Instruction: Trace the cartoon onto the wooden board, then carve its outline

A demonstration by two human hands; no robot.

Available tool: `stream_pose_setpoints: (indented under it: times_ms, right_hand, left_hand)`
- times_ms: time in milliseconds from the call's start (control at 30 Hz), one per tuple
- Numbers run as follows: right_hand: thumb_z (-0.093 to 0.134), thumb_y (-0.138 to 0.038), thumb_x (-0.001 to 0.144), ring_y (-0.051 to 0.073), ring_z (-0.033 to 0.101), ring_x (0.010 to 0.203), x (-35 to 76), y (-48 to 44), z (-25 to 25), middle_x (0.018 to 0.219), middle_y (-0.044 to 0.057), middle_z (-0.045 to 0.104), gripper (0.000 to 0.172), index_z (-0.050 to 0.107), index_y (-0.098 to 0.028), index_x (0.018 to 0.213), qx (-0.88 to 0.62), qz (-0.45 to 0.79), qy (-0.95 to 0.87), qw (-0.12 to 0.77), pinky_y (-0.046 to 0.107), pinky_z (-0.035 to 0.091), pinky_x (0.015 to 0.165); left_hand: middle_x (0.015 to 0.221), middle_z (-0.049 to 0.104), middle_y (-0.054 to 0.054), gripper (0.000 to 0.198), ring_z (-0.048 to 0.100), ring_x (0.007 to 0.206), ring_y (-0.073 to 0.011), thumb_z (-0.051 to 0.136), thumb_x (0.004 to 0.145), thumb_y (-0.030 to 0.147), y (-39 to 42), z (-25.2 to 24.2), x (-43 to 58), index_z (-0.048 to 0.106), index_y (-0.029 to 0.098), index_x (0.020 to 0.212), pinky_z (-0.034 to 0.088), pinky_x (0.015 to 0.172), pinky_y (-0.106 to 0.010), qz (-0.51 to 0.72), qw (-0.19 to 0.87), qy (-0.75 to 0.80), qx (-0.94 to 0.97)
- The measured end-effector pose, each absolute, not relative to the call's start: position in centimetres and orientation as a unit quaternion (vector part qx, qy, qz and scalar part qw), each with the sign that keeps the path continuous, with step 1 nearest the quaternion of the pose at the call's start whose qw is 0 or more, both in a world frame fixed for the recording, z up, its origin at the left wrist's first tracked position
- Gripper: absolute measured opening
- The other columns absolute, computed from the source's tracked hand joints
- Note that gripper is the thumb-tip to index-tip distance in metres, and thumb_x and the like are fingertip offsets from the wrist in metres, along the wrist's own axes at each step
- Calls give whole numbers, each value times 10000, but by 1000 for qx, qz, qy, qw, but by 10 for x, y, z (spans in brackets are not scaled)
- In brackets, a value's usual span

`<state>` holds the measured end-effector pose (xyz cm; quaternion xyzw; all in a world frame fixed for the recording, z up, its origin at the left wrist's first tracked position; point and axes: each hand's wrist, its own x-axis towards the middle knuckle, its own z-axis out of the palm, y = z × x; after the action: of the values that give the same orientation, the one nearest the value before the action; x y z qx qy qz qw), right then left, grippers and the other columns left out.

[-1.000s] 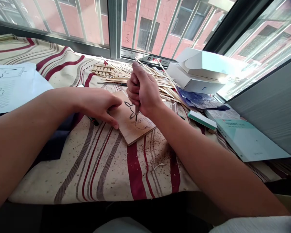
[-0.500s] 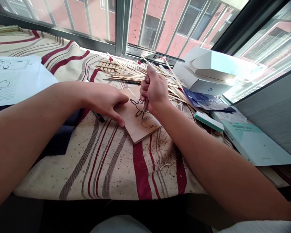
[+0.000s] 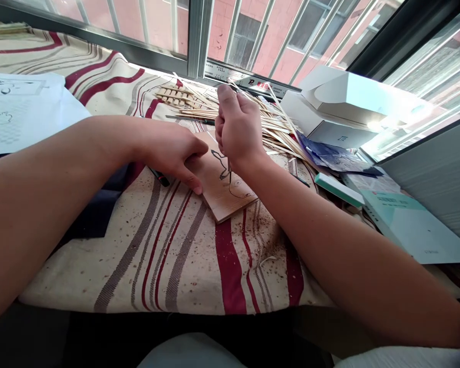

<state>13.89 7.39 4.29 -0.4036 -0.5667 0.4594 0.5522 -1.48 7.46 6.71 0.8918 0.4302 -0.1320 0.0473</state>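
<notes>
On the striped cloth lies a flat wooden board (image 3: 216,202) with dark line drawings, one of them a round face-like outline. My left hand (image 3: 172,151) presses on the board's left side, thumb at the edge and fingers curled on top. My right hand (image 3: 239,128) is closed in a fist round a carving knife (image 3: 230,173), held upright. Its thin tip touches the board beside the round outline; most of the handle is hidden in my fist. Below my left wrist lies a dark pen (image 3: 160,177).
Behind the board lies a pile of thin wooden sticks (image 3: 279,132). A white box (image 3: 341,135), a blue sheet (image 3: 331,156), a green-white block (image 3: 339,190) and a book (image 3: 402,214) are on the right. Drawn paper (image 3: 26,117) lies left. Crumbs dot the cloth (image 3: 184,286).
The whole view has shifted slightly. My right fist has tipped to the left and the knife now stands steeper, its tip still at the round outline. My left hand stays on the board.
</notes>
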Motion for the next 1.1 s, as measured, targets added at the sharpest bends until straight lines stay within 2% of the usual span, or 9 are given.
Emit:
stream_pose_setpoints:
  times_ms: [67,167,233,333,500,600,767,967,1100]
  right_hand:
    - [647,-591,1050,111,279,496,138,68,39,578,-58,326,612,343,-265,631,-359,383,-602,602,330,214,483]
    - [589,-478,1098,117,311,489,140,54,34,604,-61,351,497,409,-268,684,-263,309,-649,644,330,310,526]
    - [549,-468,1106,110,311,462,140,46,31,589,-71,327,478,378,-273,705,-227,284,-651,666,314,347,519]
    - [551,-637,1068,103,324,436,142,44,28,548,-78,297,588,278,-275,693,-207,275,-618,707,299,337,471]
    - [638,-774,959,100,232,394,153,57,29,517,-95,216,689,247,-278,685,-241,355,-529,732,306,208,383]
    - [544,-771,1010,92,197,393,162,62,33,522,-98,186,663,254,-277,676,-318,450,-441,709,275,164,373]
    - [502,-763,1027,99,174,422,164,68,37,529,-97,192,648,220,-274,708,-371,536,-412,637,253,186,384]
    - [615,-733,976,112,106,468,167,66,39,558,-97,170,666,230,-268,695,-295,603,-455,585,256,164,390]
    - [593,-794,957,107,118,466,176,55,49,539,-91,182,707,240,-271,639,-248,659,-491,513,248,210,374]
  left_hand:
    - [730,628,-16,571,525,640,-180,733,748,792,75,66,-16,566,250,813,331,629,-334,-124,44,426,895]
    - [774,652,-20,605,557,694,-189,733,752,809,76,64,-17,631,232,902,341,678,-324,-124,48,421,897]
    - [790,662,-34,631,593,743,-219,739,754,809,76,64,-16,663,224,978,355,711,-332,-126,46,424,896]
    - [815,677,-50,641,634,806,-259,755,750,794,74,66,-14,676,222,1027,375,744,-344,-129,49,432,891]
    - [741,630,-9,603,586,740,-217,751,721,812,77,66,-14,636,246,893,355,718,-336,-128,43,434,891]
    - [696,592,0,600,532,706,-207,709,731,849,81,63,-17,601,266,821,342,703,-348,-116,48,415,901]
    - [666,574,-19,653,552,757,-263,695,673,923,87,61,-20,593,289,789,345,715,-394,-114,70,408,903]
    - [652,565,-8,624,471,613,-190,694,692,855,83,64,-18,463,276,715,304,607,-374,-114,54,409,904]
    - [672,580,-12,608,465,626,-180,684,718,824,82,63,-20,434,270,696,303,615,-366,-117,61,395,909]
